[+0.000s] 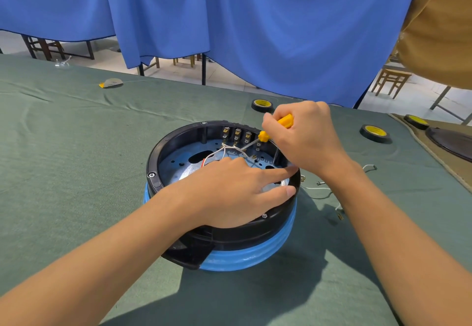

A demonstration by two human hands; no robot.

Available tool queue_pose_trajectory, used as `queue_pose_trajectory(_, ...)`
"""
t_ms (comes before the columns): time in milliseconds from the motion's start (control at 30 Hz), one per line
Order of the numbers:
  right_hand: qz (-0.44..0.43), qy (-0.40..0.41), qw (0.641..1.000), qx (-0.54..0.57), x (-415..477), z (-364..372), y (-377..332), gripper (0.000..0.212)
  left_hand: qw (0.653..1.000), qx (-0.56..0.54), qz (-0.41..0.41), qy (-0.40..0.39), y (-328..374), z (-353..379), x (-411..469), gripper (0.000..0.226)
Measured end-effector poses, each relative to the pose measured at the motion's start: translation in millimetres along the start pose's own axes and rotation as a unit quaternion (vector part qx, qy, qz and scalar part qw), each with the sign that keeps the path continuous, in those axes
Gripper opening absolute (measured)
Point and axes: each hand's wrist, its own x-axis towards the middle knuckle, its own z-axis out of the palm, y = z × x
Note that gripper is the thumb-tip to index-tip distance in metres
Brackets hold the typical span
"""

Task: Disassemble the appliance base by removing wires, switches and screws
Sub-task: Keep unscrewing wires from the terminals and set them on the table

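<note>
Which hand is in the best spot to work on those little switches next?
Probably the right hand: it grips the yellow screwdriver, whose shaft slants in toward the switches. The left hand lies across the rim of the appliance base, seemingly steadying it, and holds no tool.

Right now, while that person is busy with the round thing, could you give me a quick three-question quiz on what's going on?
1. True or false: the right hand grips a yellow screwdriver.
2. Where does the left hand rest? A) on the rim of the appliance base B) flat on the green cloth C) on a chair
3. How many tape rolls are in view?

Key: 1 true; 2 A; 3 three.
</note>
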Motion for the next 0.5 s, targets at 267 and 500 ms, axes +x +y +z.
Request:
queue_pose_trajectory(267,0.023,0.043,0.998,0.031,3.5,0.9,6.1,0.042,1.000,0.003,-0.004,0.006,-0.6,1.5,-0.2,0.052)
queue_pose_trajectory(500,0.039,0.020,0.999,0.026,-0.4,8.3,7.9,0.039,1.000,0.006,0.001,0.003,-0.9,0.6,0.7,0.054)
